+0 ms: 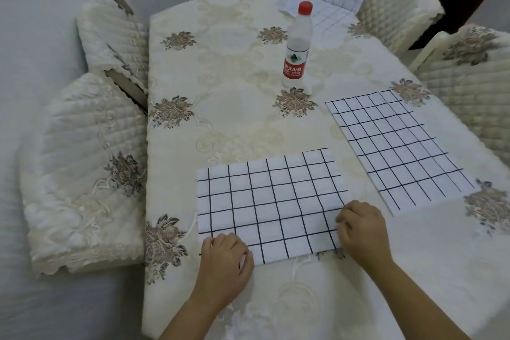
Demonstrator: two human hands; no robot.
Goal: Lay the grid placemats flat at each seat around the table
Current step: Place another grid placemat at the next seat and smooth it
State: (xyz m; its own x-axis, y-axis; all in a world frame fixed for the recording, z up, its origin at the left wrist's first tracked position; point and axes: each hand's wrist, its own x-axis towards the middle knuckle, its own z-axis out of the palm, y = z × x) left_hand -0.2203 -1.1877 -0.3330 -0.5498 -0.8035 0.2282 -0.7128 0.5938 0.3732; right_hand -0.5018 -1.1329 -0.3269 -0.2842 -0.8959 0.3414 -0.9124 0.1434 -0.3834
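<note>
A white placemat with a black grid (271, 203) lies flat on the table's near end. My left hand (225, 265) pinches its near left corner. My right hand (361, 229) grips its near right corner. A second grid placemat (397, 146) lies flat at the right side of the table, in front of a chair. Several more grid placemats (328, 5) sit in a loose pile at the far right corner, partly draped against a chair back.
A cream embroidered tablecloth (220, 107) covers the table. A water bottle with a red cap (297, 44) stands near the middle. Quilted chairs stand on the left (82, 168) (113, 33) and on the right (469, 85) (397, 3).
</note>
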